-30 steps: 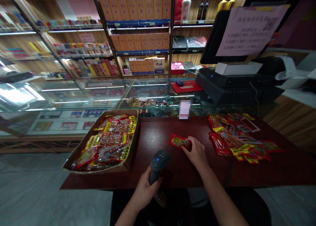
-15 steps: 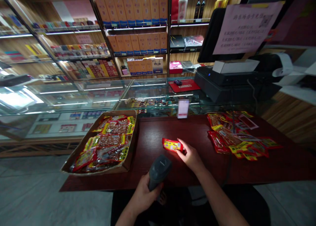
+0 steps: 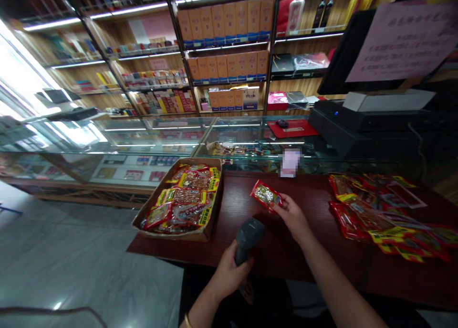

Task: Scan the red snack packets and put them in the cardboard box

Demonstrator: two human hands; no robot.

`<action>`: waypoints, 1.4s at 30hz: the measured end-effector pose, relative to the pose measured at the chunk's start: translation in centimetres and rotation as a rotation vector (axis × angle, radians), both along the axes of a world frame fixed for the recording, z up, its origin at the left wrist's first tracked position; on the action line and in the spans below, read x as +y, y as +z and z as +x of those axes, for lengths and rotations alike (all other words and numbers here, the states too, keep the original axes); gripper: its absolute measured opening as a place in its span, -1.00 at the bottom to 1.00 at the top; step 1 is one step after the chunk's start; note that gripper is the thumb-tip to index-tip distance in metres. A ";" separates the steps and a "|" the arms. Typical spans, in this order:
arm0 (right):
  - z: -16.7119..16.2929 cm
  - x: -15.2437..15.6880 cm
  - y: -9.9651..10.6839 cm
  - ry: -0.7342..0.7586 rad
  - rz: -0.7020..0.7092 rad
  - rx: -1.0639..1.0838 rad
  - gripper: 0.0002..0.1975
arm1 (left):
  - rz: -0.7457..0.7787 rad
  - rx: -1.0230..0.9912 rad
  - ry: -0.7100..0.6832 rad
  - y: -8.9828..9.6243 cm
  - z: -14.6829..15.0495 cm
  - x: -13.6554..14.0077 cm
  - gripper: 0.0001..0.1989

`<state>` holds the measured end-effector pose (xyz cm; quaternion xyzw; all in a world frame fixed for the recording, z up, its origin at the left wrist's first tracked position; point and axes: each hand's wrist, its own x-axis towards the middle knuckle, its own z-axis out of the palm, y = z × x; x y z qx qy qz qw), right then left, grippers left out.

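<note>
My left hand (image 3: 231, 269) is wrapped round the handle of a dark grey barcode scanner (image 3: 250, 233), whose head points up and forward above the table's near edge. Between the thumb and fingers of my right hand (image 3: 292, 216) is a small red and yellow snack packet (image 3: 265, 194), tilted above the dark red table (image 3: 236, 213). To the left stands an open cardboard box (image 3: 210, 232) with several snack packets (image 3: 189, 196) in it. A loose pile of similar packets (image 3: 379, 218) lies on the table to the right.
Behind the table runs a glass display counter (image 3: 157, 149), with a red mouse pad (image 3: 298, 128) and a mouse (image 3: 282, 123) on it. A monitor (image 3: 343, 56) with a paper sign stands at the right, above a black cash drawer (image 3: 358, 132). Shelves of boxed goods line the back wall.
My view has swung left, so everything sits further right. The packet in my right hand has turned, its printed yellow face giving way to a shinier, clear-looking side. The scanner stays in my left hand.
</note>
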<state>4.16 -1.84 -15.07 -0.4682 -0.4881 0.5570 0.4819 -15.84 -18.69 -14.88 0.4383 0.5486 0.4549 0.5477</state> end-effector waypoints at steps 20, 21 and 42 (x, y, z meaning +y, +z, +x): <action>9.4 1.0 2.2 -0.607 0.155 -1.479 -0.38 | -0.044 0.020 0.020 -1.6 -0.6 0.5 -0.57; 12.1 0.5 1.3 -0.693 0.144 -1.502 -0.38 | -0.050 0.017 0.016 -1.5 -0.6 0.5 -0.57; 5.4 -3.4 -2.9 -0.287 0.467 -1.256 -0.50 | -0.042 0.115 -0.053 0.6 0.1 0.5 -0.58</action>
